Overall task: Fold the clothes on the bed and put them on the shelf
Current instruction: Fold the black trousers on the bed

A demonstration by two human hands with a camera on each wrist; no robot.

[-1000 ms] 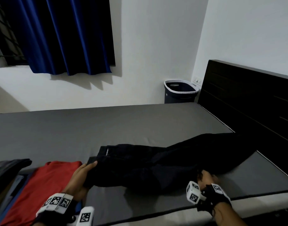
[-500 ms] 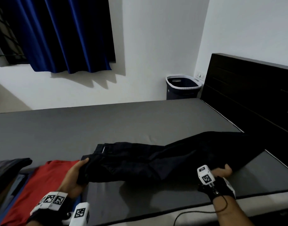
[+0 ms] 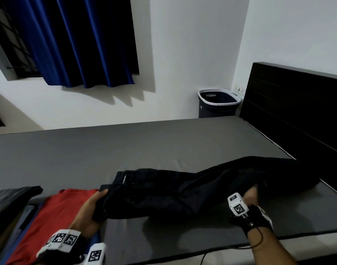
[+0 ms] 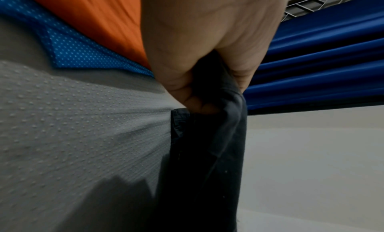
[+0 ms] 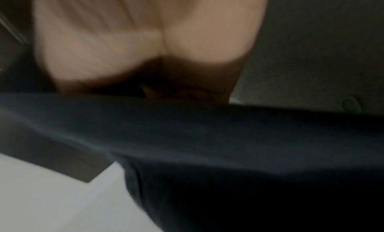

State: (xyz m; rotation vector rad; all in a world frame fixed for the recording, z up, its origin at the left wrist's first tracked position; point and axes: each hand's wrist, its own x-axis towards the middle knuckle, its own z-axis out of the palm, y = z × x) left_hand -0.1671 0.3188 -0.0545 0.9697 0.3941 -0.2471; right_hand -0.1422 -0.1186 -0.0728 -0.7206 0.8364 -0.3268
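The black trousers (image 3: pixel 192 190) lie along the near part of the bed (image 3: pixel 125 150), the left hand (image 3: pixel 91 211) clamped on the waist end just beside a red garment (image 3: pixel 55 213), the right hand (image 3: pixel 251 197) gripping the leg part. A laundry basket (image 3: pixel 218 102) stands beyond the far edge by the dark headboard (image 3: pixel 297 111); the far grey half lies open

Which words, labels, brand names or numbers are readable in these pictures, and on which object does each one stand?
No readable text in any view.
White marker cubes on both wrists: only black-and-white square code patterns, no letters or digits.
Black trousers: a small pale tab at the waistband, too small to read.
Dark laundry basket: no legible label.
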